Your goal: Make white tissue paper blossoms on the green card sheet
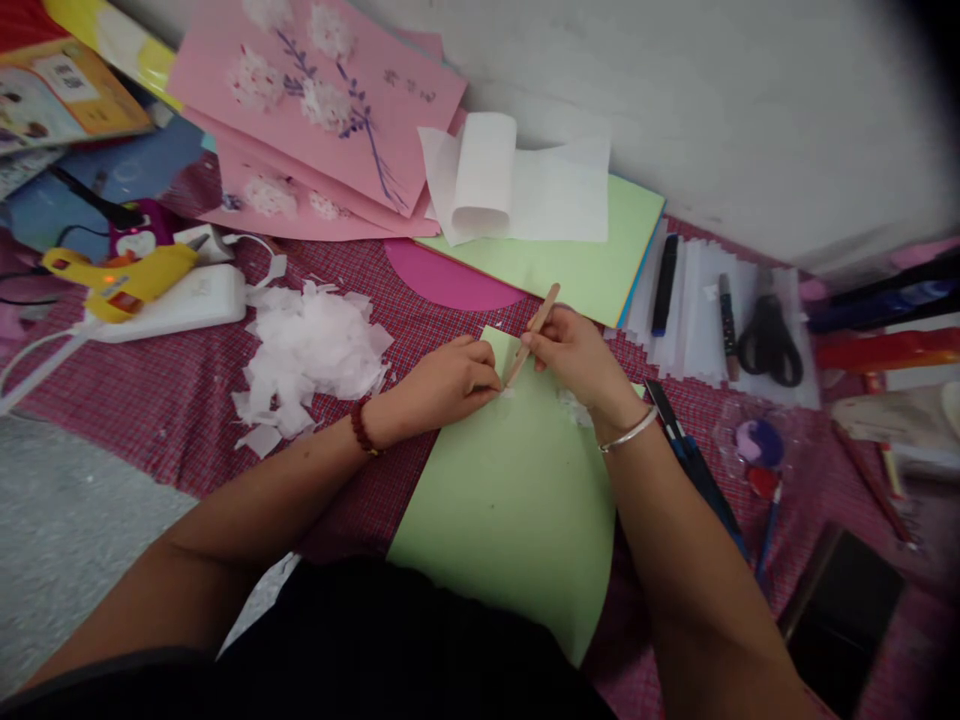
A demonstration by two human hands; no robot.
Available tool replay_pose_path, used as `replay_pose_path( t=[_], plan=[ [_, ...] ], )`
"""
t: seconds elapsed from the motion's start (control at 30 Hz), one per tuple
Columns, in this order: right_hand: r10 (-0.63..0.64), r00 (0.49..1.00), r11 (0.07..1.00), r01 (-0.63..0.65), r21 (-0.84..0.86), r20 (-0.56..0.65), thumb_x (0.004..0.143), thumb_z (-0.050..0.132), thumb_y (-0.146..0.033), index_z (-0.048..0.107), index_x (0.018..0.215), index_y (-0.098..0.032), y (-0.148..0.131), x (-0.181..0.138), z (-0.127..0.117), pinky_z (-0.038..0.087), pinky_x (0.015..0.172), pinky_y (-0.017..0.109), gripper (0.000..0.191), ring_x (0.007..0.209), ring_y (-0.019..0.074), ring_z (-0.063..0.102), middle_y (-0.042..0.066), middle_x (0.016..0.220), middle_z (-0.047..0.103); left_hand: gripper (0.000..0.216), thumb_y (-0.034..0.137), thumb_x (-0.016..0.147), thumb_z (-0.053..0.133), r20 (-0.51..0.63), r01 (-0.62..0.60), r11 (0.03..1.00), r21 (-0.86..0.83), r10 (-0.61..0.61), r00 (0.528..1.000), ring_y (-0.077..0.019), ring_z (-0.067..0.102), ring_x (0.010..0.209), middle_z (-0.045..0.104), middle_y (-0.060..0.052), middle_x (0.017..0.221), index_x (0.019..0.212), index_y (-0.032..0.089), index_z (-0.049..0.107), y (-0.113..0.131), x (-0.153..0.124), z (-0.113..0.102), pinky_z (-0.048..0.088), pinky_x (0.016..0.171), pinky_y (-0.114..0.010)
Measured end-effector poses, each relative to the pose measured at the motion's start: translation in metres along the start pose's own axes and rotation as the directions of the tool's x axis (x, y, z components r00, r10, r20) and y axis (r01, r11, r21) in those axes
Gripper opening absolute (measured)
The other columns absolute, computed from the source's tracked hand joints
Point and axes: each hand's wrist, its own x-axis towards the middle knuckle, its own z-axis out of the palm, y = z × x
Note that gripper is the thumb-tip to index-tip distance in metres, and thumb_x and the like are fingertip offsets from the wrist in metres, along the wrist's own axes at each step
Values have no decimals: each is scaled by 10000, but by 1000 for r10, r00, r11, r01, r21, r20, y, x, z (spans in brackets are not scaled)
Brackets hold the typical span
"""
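A light green paper sheet (510, 500) lies in front of me on the red checked cloth (150, 400). My right hand (574, 355) is closed round a thin wooden stick (534, 322), its lower tip pressed onto the sheet's upper edge. My left hand (450, 380) rests on the same edge with fingers pinched right at the stick's tip; what they pinch is too small to make out. A small white tissue scrap (574, 408) sits on the sheet under my right wrist.
A heap of white tissue pieces (307, 350) lies left of my hands. A yellow glue gun (120, 285) rests on a white power strip (187, 300). Behind are pink flower cards (322, 100), white paper (510, 180), green card (592, 265). Right: markers (664, 285), scissors (769, 340).
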Motion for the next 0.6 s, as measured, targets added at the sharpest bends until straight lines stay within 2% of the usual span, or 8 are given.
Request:
replay_pose_path(
  t=[0.17,0.3,0.4,0.5,0.6],
  plan=[
    [36,999,999,-36,-34,13,738,631,-159,515,747,-214,2,0,3,409,435,255,128,507,130,523,-33,603,535,196,146,845,532,5,12,999,-44,-12,1000,-181,565,894,641,-58,908,884,168,723,-3,1,-1,421,864,-323],
    [70,997,997,-70,-25,6,745,630,-166,516,751,-212,-4,-2,-1,417,468,252,123,535,126,532,-35,623,535,316,19,747,451,-22,64,990,-128,-67,998,-163,579,891,635,-57,915,912,147,689,-5,2,-5,446,831,-286],
    [64,992,998,-63,17,-111,771,617,-202,514,761,-214,-13,-4,-10,401,464,243,104,499,106,499,-40,616,529,360,-6,694,408,-37,136,963,-233,-148,988,-136,589,836,645,-39,885,897,143,665,-9,1,-6,457,789,-256],
    [59,959,997,-44,60,-276,795,621,-264,507,768,-226,-25,-10,-19,334,410,230,124,439,95,458,-47,582,517,293,55,744,425,-31,215,915,-341,-239,970,-124,597,796,670,-28,865,907,137,654,-12,0,-11,462,742,-240],
    [18,929,996,15,87,-371,800,634,-297,527,757,-230,-36,-26,-22,310,406,229,133,444,96,465,-33,589,542,241,141,791,452,16,247,906,-342,-258,966,-120,583,723,674,-20,817,910,133,662,-9,-1,-27,441,659,-226]
  ],
)
